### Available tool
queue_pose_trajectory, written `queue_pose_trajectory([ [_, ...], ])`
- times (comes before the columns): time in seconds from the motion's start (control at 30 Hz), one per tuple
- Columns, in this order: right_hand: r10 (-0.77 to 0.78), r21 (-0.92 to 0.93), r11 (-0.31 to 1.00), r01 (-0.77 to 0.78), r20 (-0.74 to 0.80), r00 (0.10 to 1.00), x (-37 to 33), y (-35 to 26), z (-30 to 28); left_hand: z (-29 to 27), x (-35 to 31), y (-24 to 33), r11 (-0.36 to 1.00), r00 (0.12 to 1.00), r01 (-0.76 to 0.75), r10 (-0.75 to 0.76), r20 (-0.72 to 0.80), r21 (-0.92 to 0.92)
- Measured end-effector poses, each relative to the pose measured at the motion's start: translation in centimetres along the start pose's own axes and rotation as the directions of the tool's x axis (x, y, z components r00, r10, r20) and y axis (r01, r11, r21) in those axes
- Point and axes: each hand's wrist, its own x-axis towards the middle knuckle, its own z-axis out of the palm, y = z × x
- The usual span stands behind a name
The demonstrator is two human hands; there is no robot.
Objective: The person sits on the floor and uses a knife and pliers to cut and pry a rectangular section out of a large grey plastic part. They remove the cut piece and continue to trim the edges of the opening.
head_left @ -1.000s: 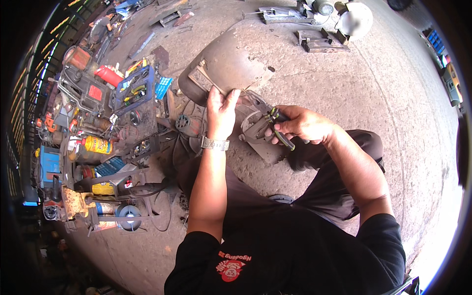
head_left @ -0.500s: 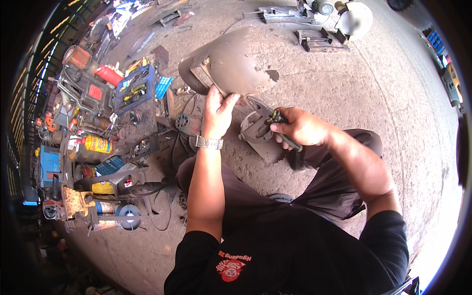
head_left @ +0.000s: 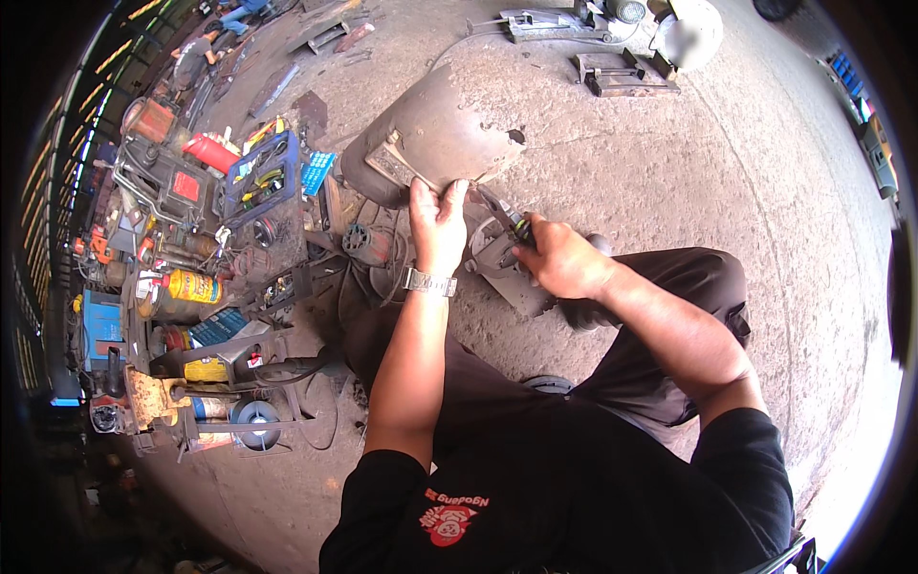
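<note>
Biggest thing in here is the concrete floor [head_left: 765, 210], stretching a long way right of both hands, so plenty of elbow room that side. The left's the tight side, clutter crowding up near the left forearm. Person's sitting in a black shirt [head_left: 593, 478], red cartoon print [head_left: 447, 524] and some lettering on it. Well ahead of the hands there's a motorised machine [head_left: 574, 24] on the floor.

Then the main bit: a curved, dusty metal-looking shell [head_left: 449, 124] right in front of the left hand [head_left: 440, 230], which has its near edge pinched between thumb and fingers. Far right edge is ragged, with a hole [head_left: 517, 137] close by. Off to the left of that hand, a blue tray [head_left: 277, 203] of tools. Right hand [head_left: 564, 258] is wrapped round black-and-green pliers [head_left: 499, 208], nose aimed toward the shell's near edge; can't tell if the tips are biting. Further left of the left hand, a yellow bottle [head_left: 194, 286] with a printed label, and nearer, a blue card [head_left: 317, 172] with pale print. Smallest: a metal-band watch [head_left: 429, 281] on the left wrist.
</note>
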Motion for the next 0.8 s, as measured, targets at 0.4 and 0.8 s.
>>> queue_pose_trajectory([
  [0.4, -0.053, -0.002, 0.999, 0.053, 0.005, 0.999, -0.1, 0.4, -1.5, -0.6, 0.4, 0.0, 0.999, 0.995, -0.012, 0.007, 0.103, 0.044],
  [0.8, -0.418, 0.804, -0.371, -0.464, 0.302, 0.857, -1.0, 0.8, 4.6, 0.0, 0.1, -1.5, 0.982, 0.994, -0.004, 0.024, 0.110, -0.186],
])
